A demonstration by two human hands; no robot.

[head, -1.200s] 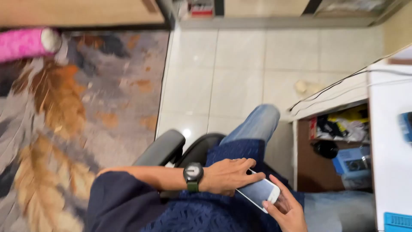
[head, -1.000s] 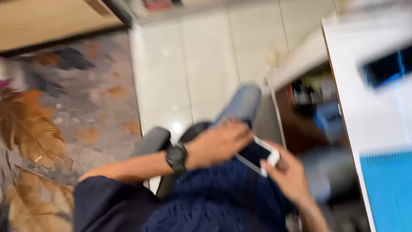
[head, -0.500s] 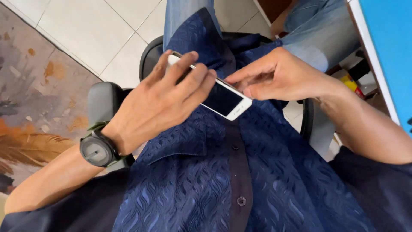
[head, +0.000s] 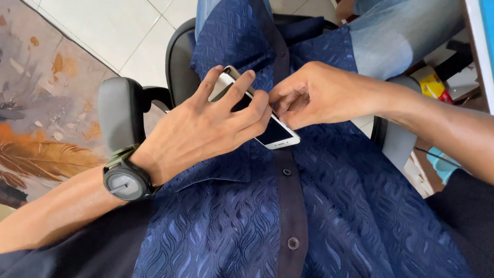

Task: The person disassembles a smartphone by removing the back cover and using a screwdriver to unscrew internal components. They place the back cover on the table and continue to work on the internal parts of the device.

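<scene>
2 hands point(head: 206, 128) point(head: 319, 95) pinch a white phone point(head: 275, 135), long axis slanting upper-left to lower-right.

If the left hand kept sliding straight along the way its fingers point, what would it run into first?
The left hand points up-right across the phone. Its fingertips are nearly touching the right hand, so that would likely come first, though depth is hard to judge.

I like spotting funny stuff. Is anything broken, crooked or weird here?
Nothing looks broken or spilled. The white smartphone lies tilted on the navy shirt, with the left hand over it and the right hand pinching its edge. The wristwatch sits normally.
</scene>
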